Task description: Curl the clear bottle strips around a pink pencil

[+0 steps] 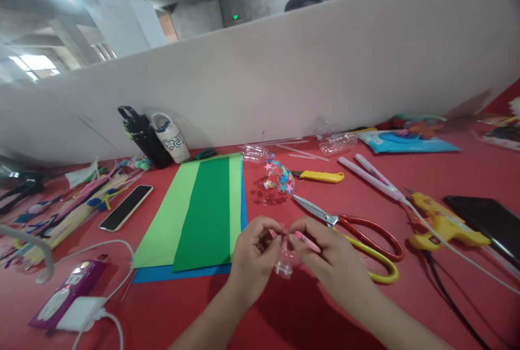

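My left hand [258, 250] is closed, its thumb and fingers pinched at the fingertips of my right hand; what sits in that pinch is too small to make out. My right hand [331, 250] is closed around a short pink stick [307, 241] that looks like a crayon or marker. Just below the fingertips shows a clear plastic piece [283, 269], partly hidden by the hands. Beyond them lies a clear plastic piece covered in coloured stars [280, 176]. Large scissors [329, 217] with red and yellow handles lie partly behind my right hand.
Green paper sheets [205, 214] lie left of my hands. A yellow utility knife [320, 176], a pink corded tool [371, 176] and a yellow glue gun [442, 220] lie to the right. Two bottles [173, 138] stand by the white partition [260, 79]. A phone [127, 208] lies left.
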Available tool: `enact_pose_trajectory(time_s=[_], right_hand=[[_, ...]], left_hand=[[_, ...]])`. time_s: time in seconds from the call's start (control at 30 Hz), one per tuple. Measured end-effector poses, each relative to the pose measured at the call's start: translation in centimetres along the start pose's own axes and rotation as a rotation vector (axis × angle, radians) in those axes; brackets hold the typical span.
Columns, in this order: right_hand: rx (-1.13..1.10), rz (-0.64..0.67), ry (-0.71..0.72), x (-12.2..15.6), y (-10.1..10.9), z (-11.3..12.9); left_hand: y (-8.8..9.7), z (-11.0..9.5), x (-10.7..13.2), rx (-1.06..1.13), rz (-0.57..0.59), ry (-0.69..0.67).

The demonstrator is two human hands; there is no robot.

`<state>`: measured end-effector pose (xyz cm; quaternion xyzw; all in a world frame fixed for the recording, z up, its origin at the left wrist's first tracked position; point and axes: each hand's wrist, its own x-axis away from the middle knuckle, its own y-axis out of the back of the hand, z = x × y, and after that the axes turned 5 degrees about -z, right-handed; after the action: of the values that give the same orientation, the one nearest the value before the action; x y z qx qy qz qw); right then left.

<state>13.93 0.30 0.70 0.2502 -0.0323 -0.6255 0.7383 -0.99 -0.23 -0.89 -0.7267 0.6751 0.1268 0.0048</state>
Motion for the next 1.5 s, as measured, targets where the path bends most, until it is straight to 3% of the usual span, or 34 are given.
enact_pose_trajectory(time_s=[0.23,0.53,0.73,1.17,1.5], right_hand=[[-0.021,0.009,-0.013,-0.8,-0.1,0.1],[0.070,-0.021,0.013,-1.9,0.6,-0.7],[0.104,-0.064,0.042,-1.8,0.7,-0.6],[0.125,-0.082,0.035,-1.7,0.7,-1.0],[0.094,-0.046,-0.001,-1.8,0.4,-0.8]], left_hand=[[0.1,-0.9,-0.3,0.116,0.027,0.175],[-0.2,-2.2,-1.4,0.184,0.164,0.334],[0.0,-1.9,-1.2,0.149,0.186,0.263],[-1.1,-1.7,-2.0,0.368,0.200,0.374],[-1.2,-1.5,-1.7,0.247,0.189,0.385]])
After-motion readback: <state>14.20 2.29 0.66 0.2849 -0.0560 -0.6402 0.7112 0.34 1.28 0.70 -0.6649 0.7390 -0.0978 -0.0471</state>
